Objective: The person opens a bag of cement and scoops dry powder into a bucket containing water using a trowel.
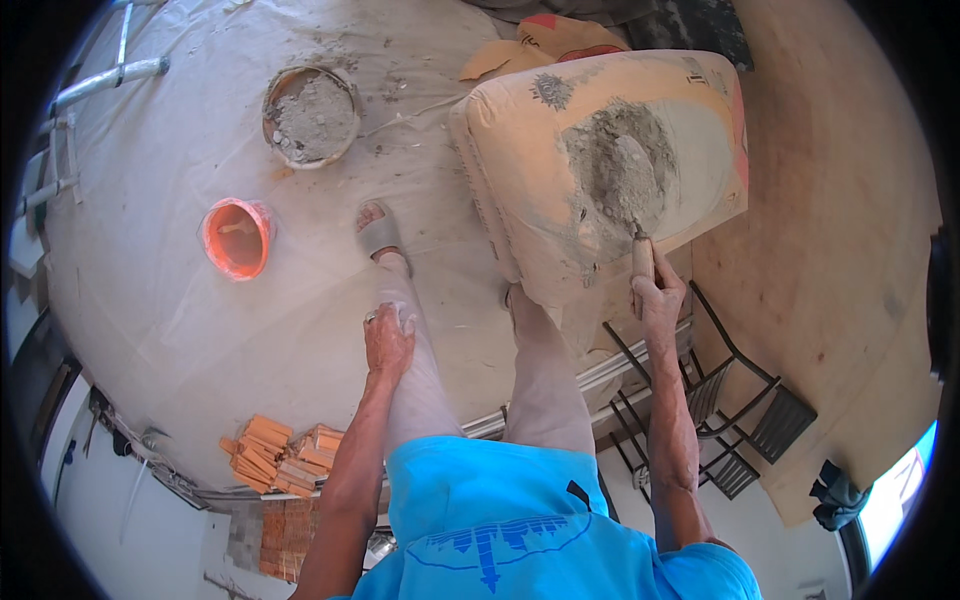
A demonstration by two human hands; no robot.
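Note:
My right hand (658, 297) grips the wooden handle of a trowel (641, 258). Its blade is dug into grey cement powder (620, 170) in a hole torn in the top of a large tan cement sack (520, 140). The sack lies tilted in front of my right leg. My left hand (387, 340) rests flat on my left knee, fingers spread, holding nothing. My left foot in a sandal (377, 230) stands on the plastic-covered floor (180, 320).
A round pan of grey mortar (311, 116) sits at upper left. An orange bucket (238, 238) stands nearer on the left. Stacked orange bricks (285, 458) lie lower left. Metal ladder rails (100, 80) are at far left. A black metal frame (745, 420) stands at right.

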